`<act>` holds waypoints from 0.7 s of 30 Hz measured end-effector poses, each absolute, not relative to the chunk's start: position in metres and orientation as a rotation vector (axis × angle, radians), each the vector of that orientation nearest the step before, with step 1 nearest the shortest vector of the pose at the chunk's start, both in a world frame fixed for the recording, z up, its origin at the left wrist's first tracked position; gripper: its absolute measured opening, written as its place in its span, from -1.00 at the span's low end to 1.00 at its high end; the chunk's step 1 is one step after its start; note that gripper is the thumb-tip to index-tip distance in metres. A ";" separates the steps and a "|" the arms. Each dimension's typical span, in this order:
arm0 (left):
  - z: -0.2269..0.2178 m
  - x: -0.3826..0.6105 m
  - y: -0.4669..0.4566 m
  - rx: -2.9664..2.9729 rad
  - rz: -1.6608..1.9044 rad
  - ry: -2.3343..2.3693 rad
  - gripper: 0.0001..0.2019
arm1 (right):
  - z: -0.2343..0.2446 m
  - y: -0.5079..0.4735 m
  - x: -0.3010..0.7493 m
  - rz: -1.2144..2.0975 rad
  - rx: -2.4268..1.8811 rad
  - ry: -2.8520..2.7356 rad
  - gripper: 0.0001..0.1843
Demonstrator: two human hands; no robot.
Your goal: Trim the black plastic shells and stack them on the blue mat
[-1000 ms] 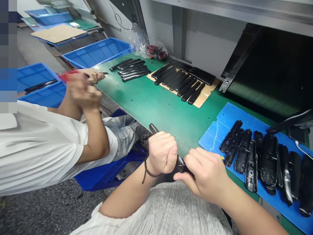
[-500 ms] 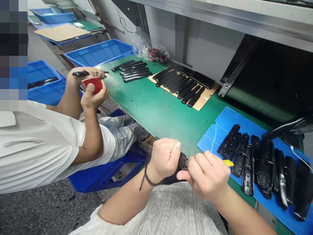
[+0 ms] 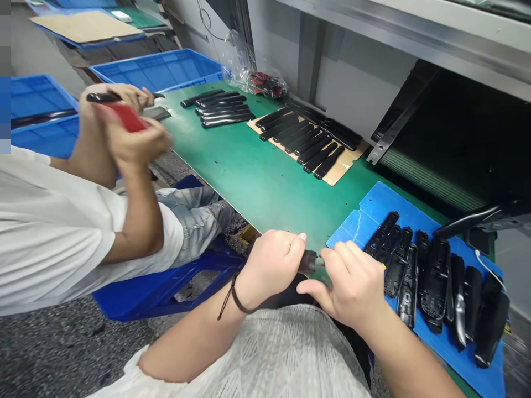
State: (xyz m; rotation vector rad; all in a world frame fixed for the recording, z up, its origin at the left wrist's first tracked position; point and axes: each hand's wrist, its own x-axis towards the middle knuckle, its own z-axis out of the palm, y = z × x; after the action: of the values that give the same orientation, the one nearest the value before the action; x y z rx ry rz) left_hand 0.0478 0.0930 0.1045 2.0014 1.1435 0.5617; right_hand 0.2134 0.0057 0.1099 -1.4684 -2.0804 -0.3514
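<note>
My left hand (image 3: 271,262) is closed around a long black plastic part (image 3: 309,261) at the near edge of the green table (image 3: 257,171). Only the part's end shows between my hands. My right hand (image 3: 350,284) is closed beside it, fingers pinched at that end of the part. What the right fingers hold is hidden. A blue mat (image 3: 365,213) to the right carries a row of several black plastic housings (image 3: 431,276).
A co-worker in a white shirt sits at left, hands (image 3: 124,127) holding a red object and a black part. Black strips lie on cardboard (image 3: 344,166) and loose (image 3: 219,110) farther back. Blue crates (image 3: 157,69) stand at far left. A black stand (image 3: 481,218) rises at right.
My hands have shifted slightly down toward the table edge, still on the black part. The yellow bit near my right hand is now hidden. The co-worker's hands rose with the red object.
</note>
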 end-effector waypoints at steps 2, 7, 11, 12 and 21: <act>0.106 0.048 0.093 2.049 0.570 1.142 -0.47 | 0.113 0.008 0.213 -0.370 -1.512 -2.113 -0.41; 0.103 0.051 0.093 2.117 0.602 1.206 -0.47 | 0.115 0.009 0.217 -0.468 -1.529 -2.186 -0.42; 0.095 0.055 0.092 2.080 0.616 1.179 -0.46 | 0.105 0.008 0.219 -0.639 -1.507 -2.157 -0.45; 0.094 0.056 0.092 2.047 0.606 1.138 -0.45 | 0.101 0.008 0.219 -0.681 -1.494 -2.137 -0.46; 0.097 0.048 0.078 1.369 0.282 0.600 -0.41 | 0.088 0.011 0.227 -0.512 -1.357 -1.913 -0.59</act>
State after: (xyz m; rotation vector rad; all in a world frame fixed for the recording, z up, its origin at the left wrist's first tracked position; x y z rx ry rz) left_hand 0.0477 0.0784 0.0970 1.3685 0.6001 0.2822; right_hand 0.2265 0.0112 0.0885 -1.3567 -1.9127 -0.5118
